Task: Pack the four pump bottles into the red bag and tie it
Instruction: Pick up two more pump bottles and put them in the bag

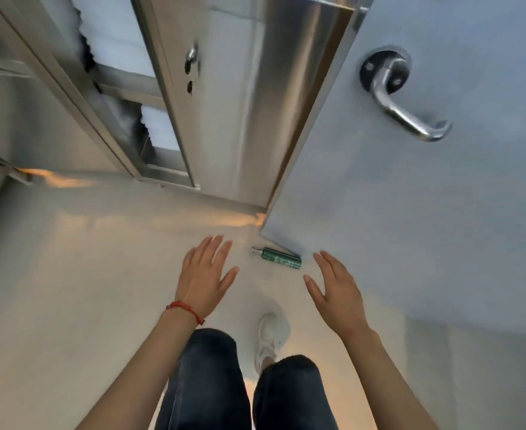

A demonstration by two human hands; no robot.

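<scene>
One green pump bottle (278, 258) lies on its side on the pale floor, its silver pump end pointing left, right at the bottom corner of the open door. My left hand (204, 276) hovers to the bottle's left with fingers straight and spread, holding nothing. My right hand (336, 288) hovers to the bottle's right, fingers also straight, empty. Neither hand touches the bottle. No red bag and no other bottles are in view.
A grey door (426, 197) with a metal lever handle (404, 100) stands open on the right. A steel door frame (240, 103) and shelving with white stacks (159, 128) lie ahead. My legs in dark trousers and a white shoe (271, 336) are below.
</scene>
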